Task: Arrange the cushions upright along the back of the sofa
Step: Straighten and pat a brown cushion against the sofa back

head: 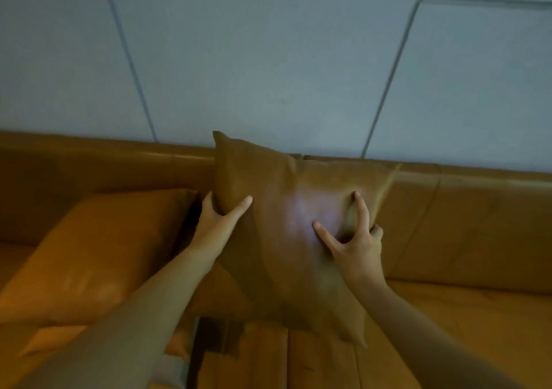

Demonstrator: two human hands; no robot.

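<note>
A brown leather cushion [286, 233] stands nearly upright against the backrest [466, 227] of a tan leather sofa, in the middle of the view. My left hand [218, 215] grips its left edge, thumb on the front and fingers behind. My right hand [355, 242] holds its right side, two fingers spread on the front face and the others curled around the edge. An orange cushion [98, 254] lies tilted on the seat to the left, its upper end resting against the backrest.
The sofa seat [460, 323] stretches out to the right of the held cushion. A grey panelled wall [268, 60] rises directly behind the backrest. A dark gap between seat sections [215, 341] shows below the cushion.
</note>
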